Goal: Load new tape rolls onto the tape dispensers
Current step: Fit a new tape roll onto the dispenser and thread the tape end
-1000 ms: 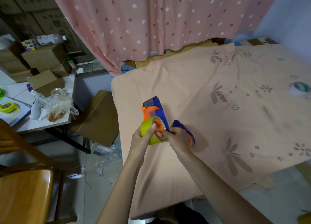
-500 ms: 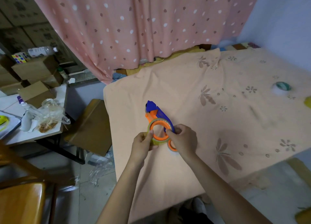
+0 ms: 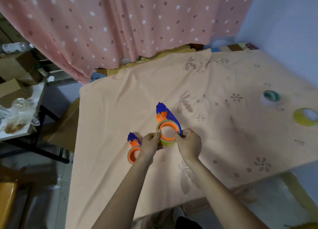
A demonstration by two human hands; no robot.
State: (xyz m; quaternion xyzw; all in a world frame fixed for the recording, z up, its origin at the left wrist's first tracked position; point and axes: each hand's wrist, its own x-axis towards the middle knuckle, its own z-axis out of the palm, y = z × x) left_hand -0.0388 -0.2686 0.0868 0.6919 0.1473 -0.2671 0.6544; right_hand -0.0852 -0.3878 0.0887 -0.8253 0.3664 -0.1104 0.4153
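Observation:
A blue and orange tape dispenser [image 3: 166, 118] is held above the peach tablecloth [image 3: 223, 142] with a yellow tape roll [image 3: 167, 142] seated around its orange hub. My left hand [image 3: 151, 145] pinches the roll's left rim. My right hand [image 3: 188, 145] grips the dispenser's right side at the roll. A second blue and orange dispenser [image 3: 133, 148] lies on the cloth just left of my left hand, partly hidden by it. Two loose rolls rest at the far right: a green one [image 3: 271, 96] and a yellow one [image 3: 305, 117].
A pink dotted curtain [image 3: 120, 22] hangs behind the table. To the left stand a side table [image 3: 22, 132] with plastic bags and bottles, cardboard boxes [image 3: 17, 65] and a brown box [image 3: 63, 134] on the floor. An orange chair [image 3: 6, 203] sits at bottom left.
The dispenser with the roll has turned so its open hub faces the camera. The view shifted, bringing the second dispenser out from behind my hands and the yellow roll at right into sight.

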